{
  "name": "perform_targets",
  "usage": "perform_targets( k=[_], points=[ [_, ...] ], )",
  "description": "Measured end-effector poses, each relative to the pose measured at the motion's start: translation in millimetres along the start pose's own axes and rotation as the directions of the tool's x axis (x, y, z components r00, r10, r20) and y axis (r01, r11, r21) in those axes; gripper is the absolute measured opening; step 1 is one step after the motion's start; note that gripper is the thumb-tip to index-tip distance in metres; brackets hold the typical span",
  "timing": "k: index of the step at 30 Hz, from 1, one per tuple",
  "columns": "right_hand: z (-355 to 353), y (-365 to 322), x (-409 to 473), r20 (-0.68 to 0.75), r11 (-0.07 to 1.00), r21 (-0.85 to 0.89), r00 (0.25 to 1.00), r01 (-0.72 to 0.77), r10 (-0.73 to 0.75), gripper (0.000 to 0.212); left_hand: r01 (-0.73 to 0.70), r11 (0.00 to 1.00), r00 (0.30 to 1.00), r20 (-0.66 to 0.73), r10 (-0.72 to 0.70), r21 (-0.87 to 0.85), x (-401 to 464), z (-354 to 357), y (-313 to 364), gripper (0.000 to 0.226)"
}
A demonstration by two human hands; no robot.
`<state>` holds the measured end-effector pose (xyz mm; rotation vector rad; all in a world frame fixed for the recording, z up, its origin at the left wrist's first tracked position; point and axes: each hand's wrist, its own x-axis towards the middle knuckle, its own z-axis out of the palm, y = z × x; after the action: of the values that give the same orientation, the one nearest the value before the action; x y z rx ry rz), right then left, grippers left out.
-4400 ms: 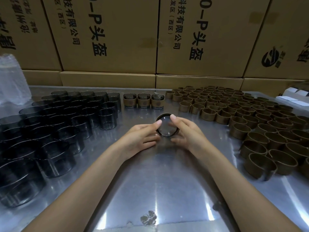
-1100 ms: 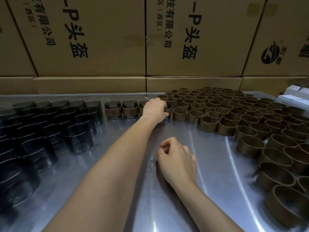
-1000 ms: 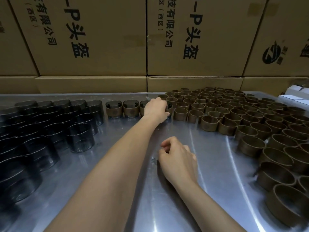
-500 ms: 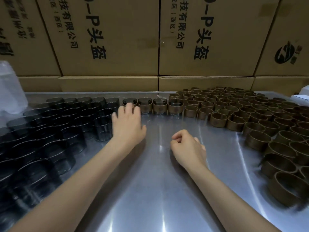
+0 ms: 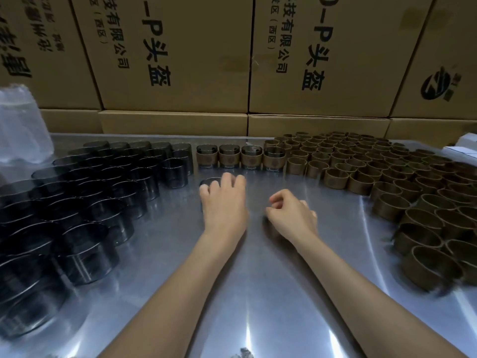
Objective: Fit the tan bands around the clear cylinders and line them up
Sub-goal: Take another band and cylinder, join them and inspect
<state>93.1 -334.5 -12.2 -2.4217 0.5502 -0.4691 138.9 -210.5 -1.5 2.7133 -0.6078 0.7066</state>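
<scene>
One clear cylinder [image 5: 210, 181] under the left hand [image 5: 224, 202].

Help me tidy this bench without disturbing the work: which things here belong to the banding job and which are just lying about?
Job:
- clear cylinders
- loose tan bands
- finished banded cylinders in a row
- cylinder under the left hand

Lying about:
- cardboard boxes
- plastic bag
- white item at the right edge

Four banded cylinders [image 5: 238, 156]; two hands [image 5: 224, 202].
</scene>
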Motion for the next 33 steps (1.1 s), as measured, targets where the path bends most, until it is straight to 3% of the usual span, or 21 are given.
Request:
perform_targets(
  k=[2,5,8,12,14,17,23,26,29,33],
  points=[
    [-0.5,-0.6,-2.0,0.069,0.995,-0.017,0.993,0.096,-0.095,0.030,-0.055,0.970,0.998,-0.040,0.047,-0.238,-3.1,-0.8,7.1,0.048],
    [-1.4,-0.5,-5.9,0.153,0.968,0.018,0.956,0.250,-0.250,0.050,-0.086,0.819,0.994,-0.101,0.035,-0.567,-8.6,-3.9,15.1,0.041],
    [-1.7,0.8,-5.7,0.159,0.948,0.179,0.943,0.263,-0.292,0.054,-0.003,0.600,0.986,-0.103,-0.133,-0.800,-9.7,-8.0,15.7,0.039],
    [1.9,-1.9,-6.2,0.031,0.862,0.419,0.945,0.284,-0.326,0.051,0.213,0.337,0.936,0.093,-0.338,-0.917,-1.0,-4.0,-2.0,0.029],
    [2.4,-2.9,-6.2,-0.078,0.840,0.438,0.944,0.320,-0.319,0.048,0.266,0.359,0.934,0.147,-0.324,-0.895,1.1,1.9,-5.5,0.023],
    [2.4,-1.1,-3.4,-0.160,0.858,0.403,0.947,0.319,-0.277,0.052,0.248,0.478,0.962,0.157,-0.223,-0.842,-0.6,7.2,-0.3,0.028],
    [6.1,2.9,3.8,-0.060,0.922,0.335,0.981,0.191,-0.182,0.056,0.270,0.640,0.952,0.300,-0.064,-0.720,-5.2,11.5,5.4,0.033],
    [5.9,5.5,7.9,-0.126,0.897,0.397,0.979,0.197,-0.159,0.044,0.263,0.645,0.951,0.305,-0.049,-0.718,-5.0,11.4,4.0,0.037],
    [-0.7,13.5,21.7,-0.239,0.899,0.419,0.971,0.125,-0.024,0.028,0.293,0.603,0.948,0.306,-0.085,-0.742,-0.9,12.9,1.6,0.042],
    [-9.3,28.0,51.8,-0.247,0.990,0.121,0.964,-0.068,0.097,0.034,0.311,0.601,0.942,0.323,-0.091,-0.736,3.1,15.9,0.7,0.042]
  ],
)
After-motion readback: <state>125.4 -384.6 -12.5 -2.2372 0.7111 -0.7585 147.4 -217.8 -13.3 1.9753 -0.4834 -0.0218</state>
